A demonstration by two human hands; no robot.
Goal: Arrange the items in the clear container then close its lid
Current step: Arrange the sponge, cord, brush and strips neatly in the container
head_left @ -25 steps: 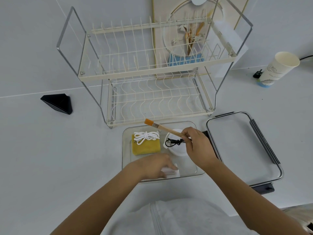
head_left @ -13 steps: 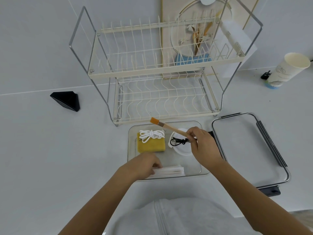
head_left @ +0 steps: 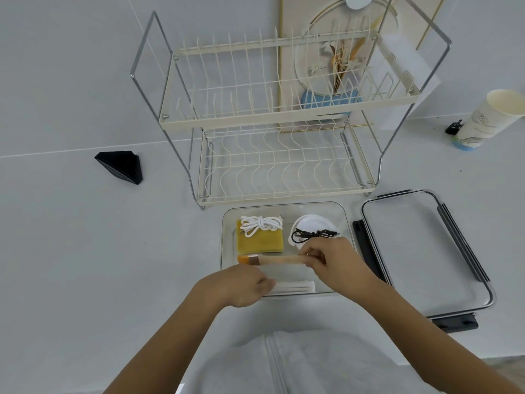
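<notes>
- In the clear container (head_left: 227,223), middle strip, the right hand (head_left: 335,260) pinches the brush (head_left: 272,260) by its handle, bristles toward nine o'clock, likely to lay it flat between the items.
- The left hand (head_left: 241,282), fingers curled, rests on the white folded cloth (head_left: 295,287) at six o'clock, seemingly steadying it.
- At three o'clock the lid (head_left: 426,251) lies open, not yet fitted.
</notes>
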